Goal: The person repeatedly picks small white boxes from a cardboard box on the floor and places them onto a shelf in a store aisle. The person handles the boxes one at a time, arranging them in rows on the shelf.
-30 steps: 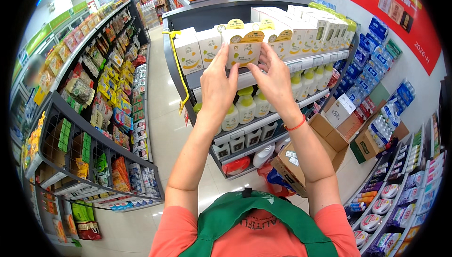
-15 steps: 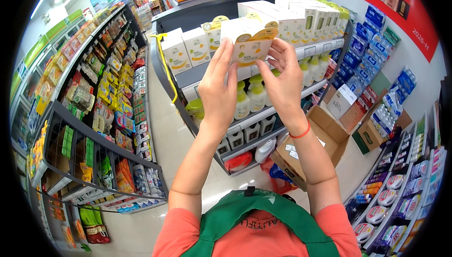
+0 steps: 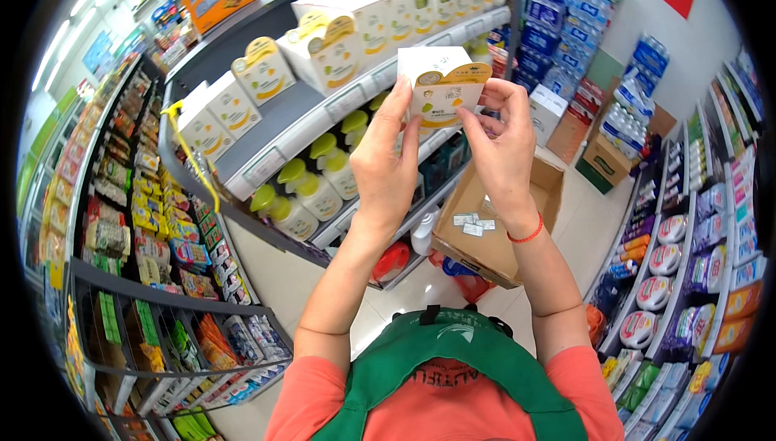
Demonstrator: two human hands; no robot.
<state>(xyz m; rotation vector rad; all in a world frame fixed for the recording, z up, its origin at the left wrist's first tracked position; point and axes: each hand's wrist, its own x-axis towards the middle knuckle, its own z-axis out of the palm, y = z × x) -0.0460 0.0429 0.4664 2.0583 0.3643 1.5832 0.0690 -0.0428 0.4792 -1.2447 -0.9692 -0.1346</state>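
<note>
You're carrying the white box (image 3: 440, 107) rightward along the shelf (image 3: 347, 103), left hand (image 3: 386, 154) and right hand (image 3: 503, 146) gripping its sides. Slackening pressure could be dropping it.

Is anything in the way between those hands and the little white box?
Nothing visible: the left hand and right hand hold the white box directly, one at each side.

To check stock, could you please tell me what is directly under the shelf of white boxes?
Under the shelf stand white bottles with yellow-green tops. The left hand and held box cover part of that level, which cannot be seen.
</note>
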